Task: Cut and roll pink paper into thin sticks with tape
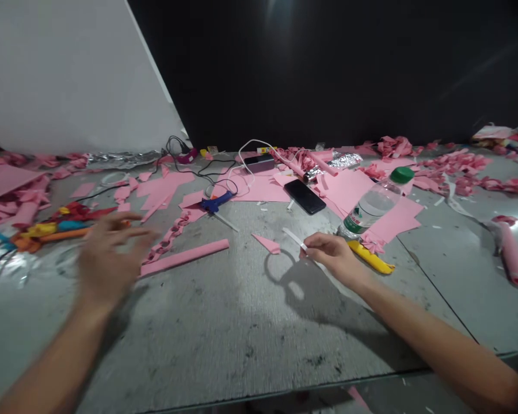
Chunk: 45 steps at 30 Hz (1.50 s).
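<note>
My right hand [328,256] pinches a thin white strip [292,236] between thumb and fingers, above the grey table. One end of the strip sticks out past the fingertips, and more of it runs back under the wrist. A small pink paper piece [267,244] lies just left of this hand. My left hand [112,259] is raised on the left, blurred by motion, its fingers apart and holding nothing I can see. Close to it are a rolled pink paper tube [185,257], a pink paper chain [169,237] and several colourful balloons [47,230].
A blue glue gun [216,202] with its stick lies mid-table. Behind my right hand stand a plastic bottle [373,204] and a black phone [304,196]; a yellow balloon [371,257] lies nearby. Pink paper scraps [453,167] and cables line the back. Another pink roll [513,253] is far right.
</note>
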Each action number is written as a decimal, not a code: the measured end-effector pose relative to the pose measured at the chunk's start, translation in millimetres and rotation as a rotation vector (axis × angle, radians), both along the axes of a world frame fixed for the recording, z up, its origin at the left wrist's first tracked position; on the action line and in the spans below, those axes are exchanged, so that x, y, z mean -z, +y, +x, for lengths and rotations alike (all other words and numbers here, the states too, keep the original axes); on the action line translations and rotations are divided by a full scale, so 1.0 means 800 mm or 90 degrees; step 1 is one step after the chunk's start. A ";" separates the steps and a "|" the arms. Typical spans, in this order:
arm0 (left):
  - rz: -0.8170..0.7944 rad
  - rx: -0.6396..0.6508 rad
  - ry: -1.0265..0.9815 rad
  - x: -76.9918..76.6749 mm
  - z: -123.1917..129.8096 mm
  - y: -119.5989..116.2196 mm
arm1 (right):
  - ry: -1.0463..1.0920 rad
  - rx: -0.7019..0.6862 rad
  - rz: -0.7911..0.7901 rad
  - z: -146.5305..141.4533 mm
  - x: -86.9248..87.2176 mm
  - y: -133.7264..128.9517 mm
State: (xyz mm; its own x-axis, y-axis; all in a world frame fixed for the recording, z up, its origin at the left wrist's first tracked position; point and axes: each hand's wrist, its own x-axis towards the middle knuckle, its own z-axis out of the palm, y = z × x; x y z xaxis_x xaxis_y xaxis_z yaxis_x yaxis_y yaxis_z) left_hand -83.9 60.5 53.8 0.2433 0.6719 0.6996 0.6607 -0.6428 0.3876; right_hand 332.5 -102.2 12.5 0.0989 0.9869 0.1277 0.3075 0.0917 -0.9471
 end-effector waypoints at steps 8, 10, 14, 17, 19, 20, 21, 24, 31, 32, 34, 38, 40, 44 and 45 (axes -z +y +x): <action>0.055 0.400 -0.040 0.066 0.186 -0.073 | 0.074 0.010 0.092 -0.028 0.035 0.010; 0.088 0.400 -0.005 0.080 0.190 -0.074 | 0.079 -0.002 0.079 -0.030 0.045 0.009; 0.144 0.409 0.057 0.093 0.186 -0.067 | 0.106 -0.076 0.029 -0.035 0.048 0.006; 0.154 0.431 0.050 0.095 0.190 -0.064 | 0.132 -0.108 0.023 -0.034 0.045 0.006; 0.143 0.445 0.044 0.095 0.194 -0.064 | 0.140 -0.114 0.023 -0.033 0.044 0.006; 0.137 0.449 0.041 0.095 0.195 -0.064 | 0.143 -0.117 0.021 -0.032 0.044 0.006; 0.131 0.450 0.038 0.095 0.195 -0.065 | 0.146 -0.120 0.019 -0.032 0.044 0.005; 0.125 0.465 0.022 0.095 0.194 -0.065 | 0.156 -0.128 0.013 -0.031 0.044 0.003; 0.117 0.504 -0.016 0.090 0.189 -0.069 | 0.166 -0.049 0.008 -0.029 0.050 0.003; 0.103 0.511 -0.029 0.089 0.189 -0.071 | 0.182 -0.024 0.001 -0.029 0.052 0.004; 0.068 0.521 -0.059 0.088 0.190 -0.077 | 0.249 0.008 -0.011 -0.031 0.054 0.006; 0.068 0.530 -0.063 0.086 0.191 -0.086 | 0.404 -0.002 -0.037 -0.041 0.048 0.009; 0.089 0.531 -0.050 0.086 0.191 -0.087 | 0.402 -0.008 -0.070 -0.047 0.043 0.008; 0.142 0.533 -0.037 0.089 0.190 -0.089 | 0.340 -0.074 -0.136 -0.057 0.039 0.002; 0.169 0.536 -0.035 0.090 0.190 -0.089 | 0.332 -0.097 -0.148 -0.059 0.039 0.000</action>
